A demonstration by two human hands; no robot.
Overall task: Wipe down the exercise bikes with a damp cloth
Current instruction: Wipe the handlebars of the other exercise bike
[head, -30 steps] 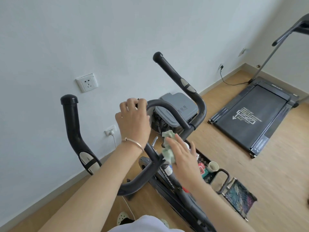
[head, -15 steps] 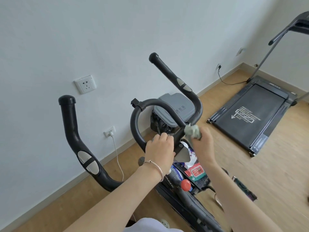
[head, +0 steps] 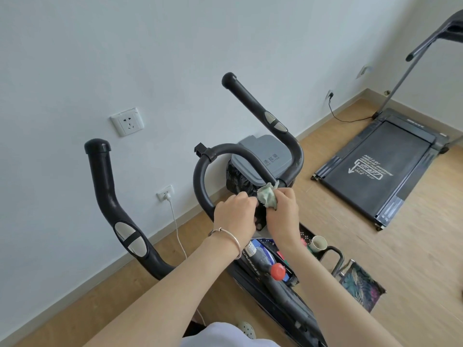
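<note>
Right hand (head: 283, 214) is bunched around a crumpled green cloth (head: 267, 197), fingers curled tight, pushing it onto the black loop bar (head: 200, 176) of the exercise bike (head: 288, 296) where the loop comes down to the stem, pretty much dead centre of the frame. Left hand (head: 235, 215), with a silver bracelet (head: 226, 234) on the wrist, is wrapped over the bottom of that same loop just beside the right one, knuckles almost touching the cloth. One handlebar horn (head: 105, 191) sticks up at the left, the other (head: 260, 113) at upper centre. Grey bin lid (head: 265, 156) sits behind the loop by the wall, a treadmill (head: 375, 166) lies flat at the right, and there's a red knob (head: 277, 271) lower centre.
</note>
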